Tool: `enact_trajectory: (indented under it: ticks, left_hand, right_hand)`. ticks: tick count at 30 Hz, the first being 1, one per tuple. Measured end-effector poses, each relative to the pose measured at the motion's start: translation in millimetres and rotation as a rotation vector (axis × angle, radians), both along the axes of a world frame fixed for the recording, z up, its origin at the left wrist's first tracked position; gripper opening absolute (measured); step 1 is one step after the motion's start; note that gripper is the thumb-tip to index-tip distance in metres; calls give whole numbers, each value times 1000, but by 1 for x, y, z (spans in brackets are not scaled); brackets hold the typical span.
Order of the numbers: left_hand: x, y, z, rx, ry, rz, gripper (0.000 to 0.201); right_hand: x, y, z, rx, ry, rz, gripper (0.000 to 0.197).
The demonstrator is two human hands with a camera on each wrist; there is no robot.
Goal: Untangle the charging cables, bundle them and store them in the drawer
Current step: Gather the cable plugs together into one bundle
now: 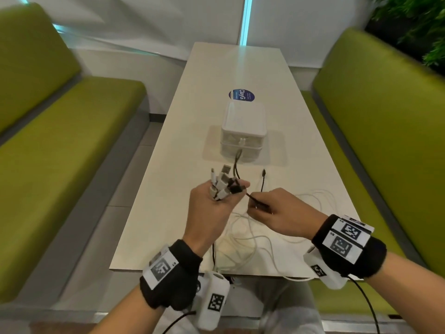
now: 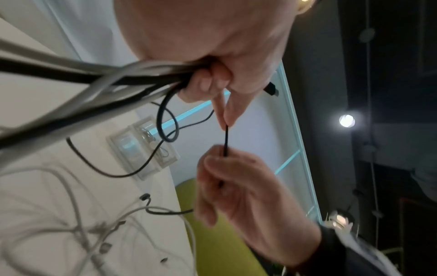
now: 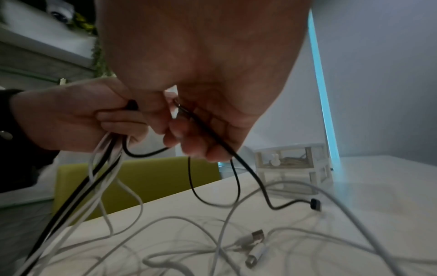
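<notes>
My left hand (image 1: 212,208) is raised above the table and grips a bunch of cable ends (image 1: 222,185), white and black plugs sticking up out of the fist. Their cords (image 2: 78,78) hang down from the hand toward the table edge. My right hand (image 1: 272,210) pinches a thin black cable (image 1: 252,199) that runs taut from the left fist; the same black cable (image 3: 227,147) passes through its curled fingers. A black plug (image 1: 264,173) lies on the table beyond. Loose white cables (image 1: 250,239) sprawl under both hands. The small white drawer unit (image 1: 243,131) stands mid-table, drawers closed.
The cream table (image 1: 301,150) is long and narrow, with green benches (image 1: 72,150) on both sides. A blue round sticker (image 1: 241,95) lies behind the drawer unit. White plugs (image 3: 255,240) lie among the loose cords near my right hand.
</notes>
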State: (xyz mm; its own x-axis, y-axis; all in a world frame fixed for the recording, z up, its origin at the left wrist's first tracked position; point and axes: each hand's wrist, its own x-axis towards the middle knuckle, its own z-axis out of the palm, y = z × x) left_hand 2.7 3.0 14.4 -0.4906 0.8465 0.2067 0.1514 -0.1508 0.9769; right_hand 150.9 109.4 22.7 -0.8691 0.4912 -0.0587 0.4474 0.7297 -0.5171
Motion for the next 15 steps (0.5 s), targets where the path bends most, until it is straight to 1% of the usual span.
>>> enact_trajectory:
  ticks: [4,7,10,15]
  left_hand:
    - [-6,-1,16,178,-40,115,12]
    - [-15,-3,24,298,-93,195,8]
    - [-20,-6,26,313,-76,213,8]
    - [-12,-8,21,226,-6,163,13]
  right_hand:
    - [6,7,-11,20,5,-21,19]
    - [11,19,-26,97,-96,-78,27]
    - [19,29,-38,126,-179,-145,26]
    - [21,31,-32,129,-33,-263,32]
